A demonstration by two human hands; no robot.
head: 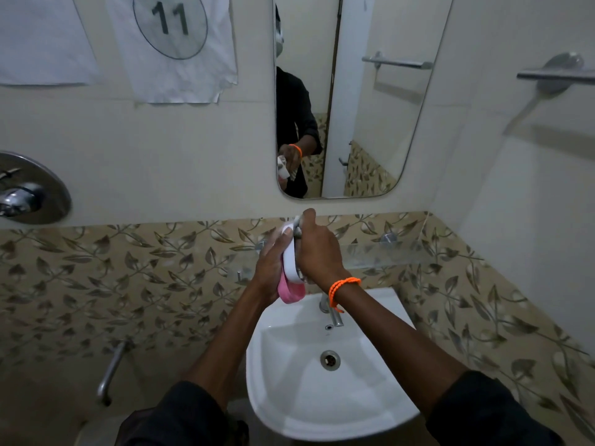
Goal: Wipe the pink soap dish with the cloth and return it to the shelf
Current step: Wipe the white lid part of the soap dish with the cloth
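Your sleeves [180, 416] frame the sink [322, 397]. Above its tap [331, 312], in front of the glass shelf [386, 252], your left hand [270, 268] grips the pink soap dish [291, 292] upright, fingers curled round it. Your right hand [317, 249] clutches the cloth [291, 262] against it.

This was a small bathroom: a white ceramic wall-hung washbasin [325, 391] with a chrome tap [333, 313] sat below a rounded frameless mirror [363, 107]. Cream wall tiles met a band of beige leaf-patterned tiles [128, 284], with a glass shelf [386, 252], a chrome towel rail [557, 74] and a round chrome shower mixer [29, 191] fixed there.
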